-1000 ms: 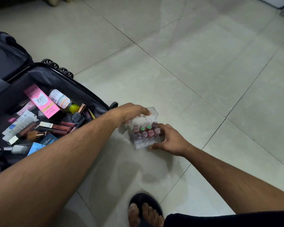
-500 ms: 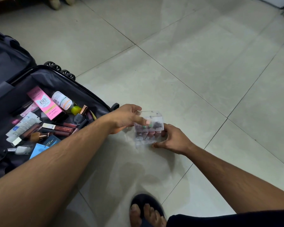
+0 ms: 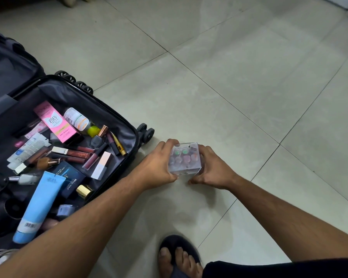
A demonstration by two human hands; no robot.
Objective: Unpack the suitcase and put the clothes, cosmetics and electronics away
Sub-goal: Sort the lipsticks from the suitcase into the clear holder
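Observation:
A small clear plastic case with several pink, green and dark pots inside sits just above the tiled floor, right of the open black suitcase. My left hand grips its left side, fingers curled over the top edge. My right hand grips its right side. The case's lid lies closed. Inside the suitcase lie many cosmetics: a pink BB cream box, a white jar, lip glosses, a light blue tube and a dark blue box.
My foot in a dark sandal stands on the pale floor tiles at the bottom. The suitcase's wheels stick out near my left hand. A dark cable and round object lie at the suitcase's left edge.
The case's lid, open a second ago, is now closed. My left hand moved from the lid to the case's left side; both hands now hold the case. The view shifted slightly.

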